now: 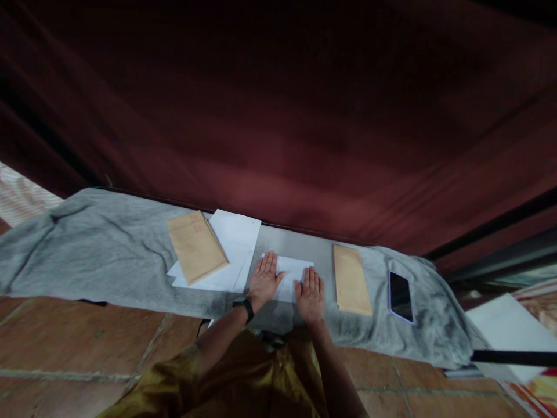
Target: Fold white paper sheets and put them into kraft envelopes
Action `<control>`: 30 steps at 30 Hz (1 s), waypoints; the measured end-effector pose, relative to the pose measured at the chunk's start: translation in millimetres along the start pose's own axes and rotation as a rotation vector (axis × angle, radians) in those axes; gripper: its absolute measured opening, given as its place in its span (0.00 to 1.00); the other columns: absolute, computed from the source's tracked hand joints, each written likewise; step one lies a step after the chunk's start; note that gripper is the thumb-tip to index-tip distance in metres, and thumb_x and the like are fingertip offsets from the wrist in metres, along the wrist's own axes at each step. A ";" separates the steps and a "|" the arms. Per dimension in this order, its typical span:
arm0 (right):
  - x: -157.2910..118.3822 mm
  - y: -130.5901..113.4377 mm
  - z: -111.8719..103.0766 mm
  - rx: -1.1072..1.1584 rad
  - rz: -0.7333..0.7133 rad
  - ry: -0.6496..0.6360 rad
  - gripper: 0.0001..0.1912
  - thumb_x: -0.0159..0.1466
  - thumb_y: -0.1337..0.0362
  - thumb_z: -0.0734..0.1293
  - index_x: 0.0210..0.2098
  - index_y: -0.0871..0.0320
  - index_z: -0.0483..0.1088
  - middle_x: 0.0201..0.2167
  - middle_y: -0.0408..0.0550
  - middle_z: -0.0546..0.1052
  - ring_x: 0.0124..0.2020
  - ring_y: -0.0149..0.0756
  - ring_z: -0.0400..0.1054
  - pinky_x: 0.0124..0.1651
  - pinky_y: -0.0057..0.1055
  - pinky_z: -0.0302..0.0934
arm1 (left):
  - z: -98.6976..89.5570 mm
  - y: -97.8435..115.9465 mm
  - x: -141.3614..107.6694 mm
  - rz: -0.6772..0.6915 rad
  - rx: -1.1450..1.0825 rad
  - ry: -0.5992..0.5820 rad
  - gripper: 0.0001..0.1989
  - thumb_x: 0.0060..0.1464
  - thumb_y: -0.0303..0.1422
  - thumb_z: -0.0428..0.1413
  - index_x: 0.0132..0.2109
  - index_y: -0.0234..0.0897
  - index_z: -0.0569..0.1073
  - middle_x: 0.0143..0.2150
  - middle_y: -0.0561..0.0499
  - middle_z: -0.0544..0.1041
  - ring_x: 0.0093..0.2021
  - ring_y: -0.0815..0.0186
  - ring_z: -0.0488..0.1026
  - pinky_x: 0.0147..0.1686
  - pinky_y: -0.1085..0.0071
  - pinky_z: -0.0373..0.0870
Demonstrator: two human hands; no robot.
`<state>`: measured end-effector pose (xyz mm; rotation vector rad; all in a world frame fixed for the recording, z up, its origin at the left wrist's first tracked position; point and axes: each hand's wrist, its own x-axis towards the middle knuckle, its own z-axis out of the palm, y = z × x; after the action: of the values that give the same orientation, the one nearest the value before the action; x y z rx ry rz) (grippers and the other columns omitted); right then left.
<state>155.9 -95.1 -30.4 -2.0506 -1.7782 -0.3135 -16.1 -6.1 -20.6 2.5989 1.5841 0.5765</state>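
Note:
A white sheet of paper [290,280], which looks folded, lies flat in front of me on the cloth-covered surface. My left hand [263,280] rests flat on its left edge, fingers stretched out and pointing away from me. On the right edge lies my right hand [310,295], also flat with its fingers extended. Both hands press on the paper without gripping it. Parts of the sheet's two sides are hidden beneath them. A dark band circles my left wrist.
Left of my hands, brown envelopes [195,247] lie on larger white sheets [239,238]. More brown envelopes [352,281] lie to the right, then a phone [401,296]. Grey cloth [126,249] covers the long surface. A dark red curtain-like wall [278,145] rises behind it.

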 end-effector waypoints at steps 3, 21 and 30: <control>-0.4 0.5 0.6 -0.016 -0.011 0.005 0.31 0.76 0.56 0.52 0.72 0.69 0.54 0.70 0.68 0.62 0.70 0.52 0.56 0.69 0.53 0.51 | 1.5 -1.3 -5.8 -0.076 0.004 0.024 0.37 0.70 0.47 0.40 0.74 0.24 0.51 0.74 0.33 0.55 0.75 0.50 0.51 0.71 0.50 0.52; 4.4 -10.8 -6.2 -0.030 -0.008 0.006 0.25 0.75 0.63 0.53 0.67 0.67 0.63 0.68 0.69 0.65 0.69 0.54 0.59 0.68 0.60 0.48 | -22.3 31.5 -45.5 0.159 -0.022 -0.082 0.27 0.70 0.37 0.44 0.71 0.36 0.60 0.73 0.43 0.61 0.74 0.56 0.54 0.72 0.50 0.51; 36.1 -61.5 -2.6 0.155 -0.146 -0.230 0.26 0.75 0.64 0.51 0.68 0.63 0.63 0.70 0.58 0.63 0.71 0.43 0.56 0.73 0.47 0.46 | -20.1 25.8 -46.8 0.198 0.020 -0.186 0.32 0.64 0.31 0.49 0.73 0.29 0.57 0.70 0.35 0.65 0.73 0.51 0.56 0.73 0.49 0.47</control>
<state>101.7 -57.6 -3.2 -1.9159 -2.0246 0.0218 -20.0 -62.0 -9.6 2.7504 1.2952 0.3180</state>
